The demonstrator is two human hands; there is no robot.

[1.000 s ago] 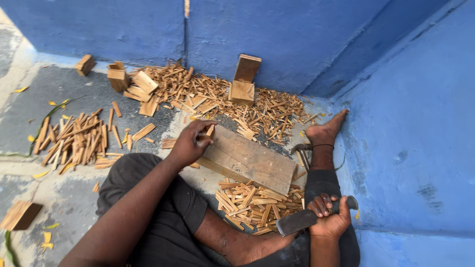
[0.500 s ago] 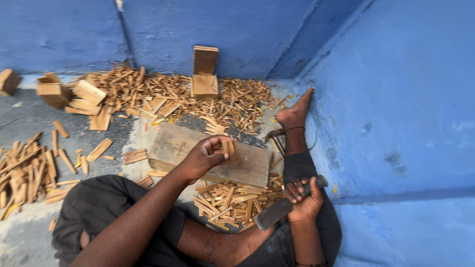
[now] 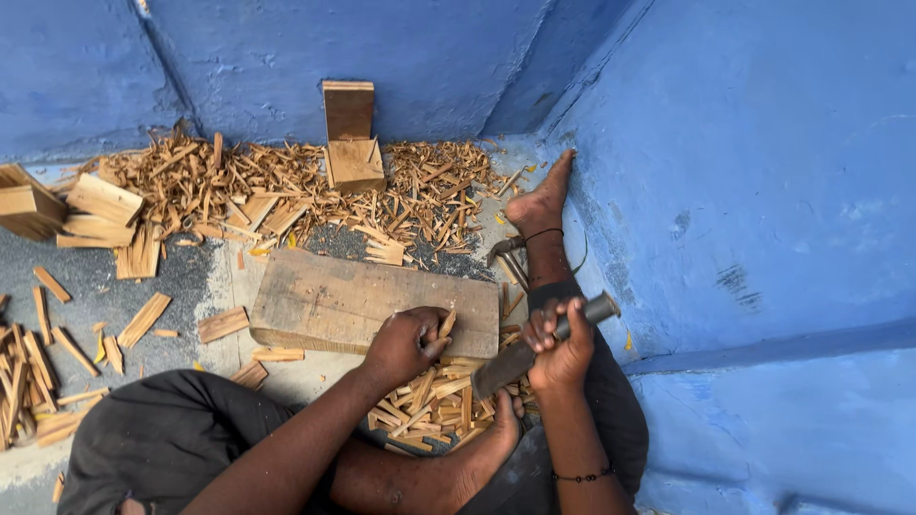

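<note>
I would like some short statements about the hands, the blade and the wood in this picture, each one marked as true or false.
1. The right hand grips a broad blade by its handle. True.
2. The left hand holds a thin wooden stick at the edge of the thick wooden block. True.
3. The blade is resting flat on top of the block. False: it is held off the block, above the pile of split sticks.
4. The walls around the person are painted red. False: they are blue.
5. A small wooden box stands against the far wall. True.
</note>
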